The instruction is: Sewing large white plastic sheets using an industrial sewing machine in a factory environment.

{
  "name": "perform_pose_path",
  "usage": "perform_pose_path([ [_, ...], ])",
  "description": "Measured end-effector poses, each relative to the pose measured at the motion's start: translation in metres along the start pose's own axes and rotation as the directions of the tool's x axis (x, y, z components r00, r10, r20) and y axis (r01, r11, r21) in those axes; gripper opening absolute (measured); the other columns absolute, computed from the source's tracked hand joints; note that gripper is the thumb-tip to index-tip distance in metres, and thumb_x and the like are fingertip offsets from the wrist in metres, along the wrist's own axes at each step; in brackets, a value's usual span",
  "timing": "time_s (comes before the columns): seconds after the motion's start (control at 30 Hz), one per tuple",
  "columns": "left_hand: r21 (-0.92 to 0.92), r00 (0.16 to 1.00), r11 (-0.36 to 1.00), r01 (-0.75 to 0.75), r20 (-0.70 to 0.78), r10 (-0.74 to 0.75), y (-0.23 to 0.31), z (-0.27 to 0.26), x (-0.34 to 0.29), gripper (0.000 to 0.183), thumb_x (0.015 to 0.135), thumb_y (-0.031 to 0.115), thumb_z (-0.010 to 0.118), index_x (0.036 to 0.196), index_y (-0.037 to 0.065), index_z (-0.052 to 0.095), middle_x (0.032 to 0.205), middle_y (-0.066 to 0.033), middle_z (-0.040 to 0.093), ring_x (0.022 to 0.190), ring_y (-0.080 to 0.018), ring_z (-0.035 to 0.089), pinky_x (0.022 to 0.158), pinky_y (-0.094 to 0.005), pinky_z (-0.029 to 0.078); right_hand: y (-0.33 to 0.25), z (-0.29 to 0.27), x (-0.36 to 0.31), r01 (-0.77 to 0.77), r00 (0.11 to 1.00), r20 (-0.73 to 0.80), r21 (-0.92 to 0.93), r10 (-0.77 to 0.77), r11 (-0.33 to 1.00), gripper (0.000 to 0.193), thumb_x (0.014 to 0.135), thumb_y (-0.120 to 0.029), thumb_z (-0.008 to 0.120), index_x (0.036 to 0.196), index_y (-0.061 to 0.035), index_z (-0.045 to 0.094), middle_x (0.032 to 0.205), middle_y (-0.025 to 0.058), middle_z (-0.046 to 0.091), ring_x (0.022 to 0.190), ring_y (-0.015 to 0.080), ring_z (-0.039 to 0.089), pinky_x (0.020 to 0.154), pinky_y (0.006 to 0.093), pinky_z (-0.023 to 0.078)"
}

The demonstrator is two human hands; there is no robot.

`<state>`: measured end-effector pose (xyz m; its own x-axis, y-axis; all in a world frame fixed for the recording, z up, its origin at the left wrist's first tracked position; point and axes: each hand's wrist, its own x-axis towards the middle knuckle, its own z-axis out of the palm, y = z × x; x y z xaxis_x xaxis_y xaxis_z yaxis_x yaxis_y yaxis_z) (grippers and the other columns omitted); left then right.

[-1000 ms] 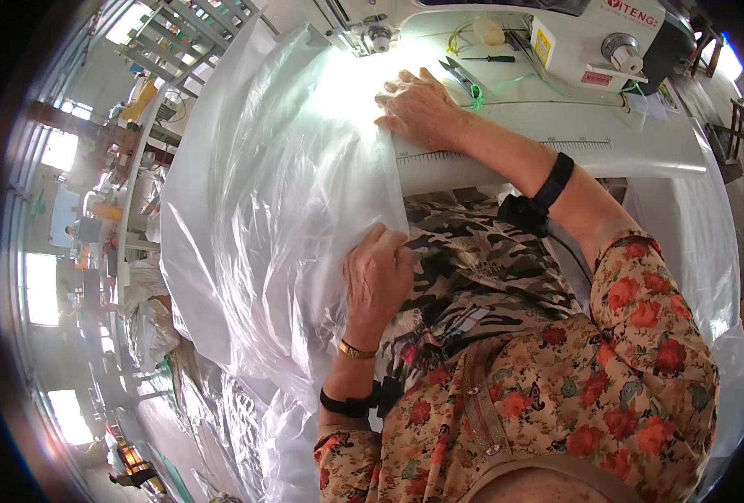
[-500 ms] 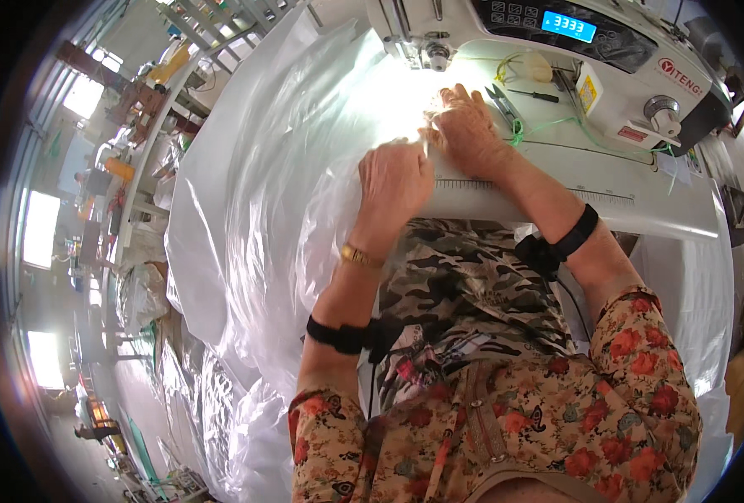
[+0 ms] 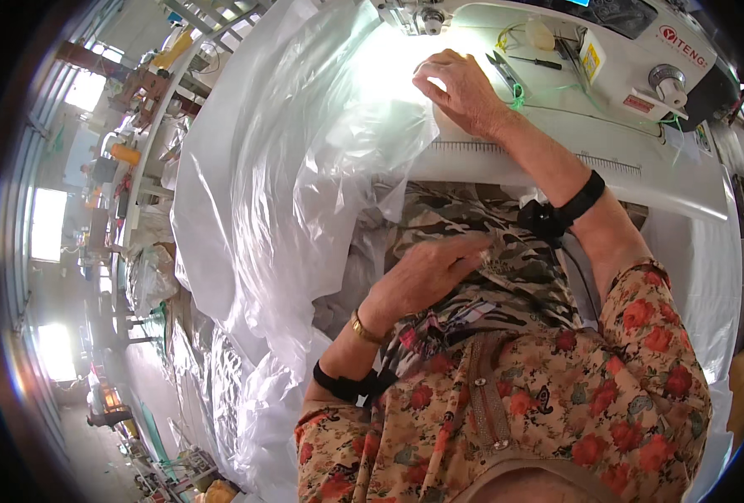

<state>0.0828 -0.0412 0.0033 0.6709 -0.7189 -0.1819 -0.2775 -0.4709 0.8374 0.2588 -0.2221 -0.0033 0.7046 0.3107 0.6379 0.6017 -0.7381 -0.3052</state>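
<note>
A large sheet of translucent white plastic film point(image 3: 263, 193) spreads over the sewing machine table and hangs down its left side. My right hand point(image 3: 464, 92) is at the film's right edge, below the needle area, its thumb and forefinger curled together in a pinch. Glare from the lamp hides what lies between those fingertips. My left hand point(image 3: 430, 268) is off the film, above the camouflage cloth point(image 3: 506, 293) over my lap. Its fingers stretch to the right, a little blurred, with the thumb apart and nothing seen in them. The sewing machine point(image 3: 623, 50) stands at the far right.
Thread snips point(image 3: 506, 74), a small dark-handled screwdriver point(image 3: 538, 61) and green thread point(image 3: 518, 97) lie right of my right hand. A ruler scale point(image 3: 611, 163) runs along the table's near edge. Metal racks point(image 3: 208, 38) stand at the far left.
My left hand has let go of the film and come back toward my lap. My right hand stays near the needle area. The film's near right corner now lies loose, and the view has shifted slightly.
</note>
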Motion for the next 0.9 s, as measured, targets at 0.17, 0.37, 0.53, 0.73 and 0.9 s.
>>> perform_pose_path([
  [0.17, 0.683, 0.811, 0.724, 0.094, -0.475, 0.342, -0.194, -0.009, -0.060, 0.029, 0.084, 0.004, 0.052, 0.110, 0.004, 0.065, 0.118, -0.0137, 0.060, 0.112, -0.0320, 0.055, 0.099, -0.0398, 0.043, -0.014, -0.011, -0.007, 0.155, 0.958, 0.230, 0.092, -0.172, 0.984, 0.035, 0.095, -0.035, 0.053, 0.080, -0.0059, 0.066, 0.083, 0.0084, 0.061, 0.091, 0.0258, 0.056, 0.090, 0.0419, 0.037],
  [0.37, 0.619, 0.626, 0.099, 0.779, -0.760, -0.175, -0.297, -0.207, -0.183, 0.040, 0.099, 0.025, 0.036, 0.134, 0.015, 0.051, 0.136, -0.0136, 0.052, 0.118, -0.0259, 0.056, 0.097, -0.0437, 0.047, -0.018, -0.022, -0.026, 0.244, 0.948, 0.162, 0.178, -0.273, 0.953, 0.029, 0.092, -0.031, 0.058, 0.085, -0.0048, 0.068, 0.093, 0.0088, 0.063, 0.096, 0.0234, 0.056, 0.095, 0.0397, 0.038],
  [0.53, 0.834, 0.843, 0.145, 0.532, -0.539, 0.005, -0.190, -0.188, -0.107, 0.025, 0.087, 0.020, 0.056, 0.105, 0.008, 0.067, 0.092, -0.0127, 0.069, 0.089, -0.0299, 0.067, 0.075, -0.0468, 0.053, -0.011, -0.029, -0.038, 0.252, 0.948, 0.151, 0.189, -0.281, 0.949, 0.029, 0.092, -0.026, 0.060, 0.079, -0.0001, 0.063, 0.093, 0.0113, 0.063, 0.101, 0.0252, 0.057, 0.103, 0.0430, 0.037],
  [0.73, 0.840, 0.977, 0.537, -0.085, 0.176, -0.120, 0.040, -0.066, -0.025, 0.007, 0.076, 0.008, 0.060, 0.081, 0.009, 0.065, 0.085, -0.0107, 0.063, 0.078, -0.0310, 0.065, 0.066, -0.0445, 0.051, -0.003, -0.038, -0.039, 0.181, 0.956, 0.205, 0.149, -0.209, 0.972, 0.028, 0.091, -0.027, 0.061, 0.080, -0.0012, 0.064, 0.094, 0.0108, 0.063, 0.098, 0.0239, 0.058, 0.100, 0.0430, 0.038],
  [0.9, 0.654, 0.848, 0.732, -0.190, -0.266, 0.457, 0.008, -0.097, 0.038, 0.018, 0.079, 0.010, 0.064, 0.094, 0.001, 0.063, 0.092, -0.0137, 0.061, 0.087, -0.0307, 0.062, 0.076, -0.0393, 0.049, -0.007, -0.029, -0.036, 0.178, 0.976, 0.074, 0.258, -0.204, 0.949, 0.029, 0.092, -0.029, 0.060, 0.077, -0.0047, 0.065, 0.088, 0.0076, 0.062, 0.092, 0.0232, 0.057, 0.093, 0.0395, 0.040],
])
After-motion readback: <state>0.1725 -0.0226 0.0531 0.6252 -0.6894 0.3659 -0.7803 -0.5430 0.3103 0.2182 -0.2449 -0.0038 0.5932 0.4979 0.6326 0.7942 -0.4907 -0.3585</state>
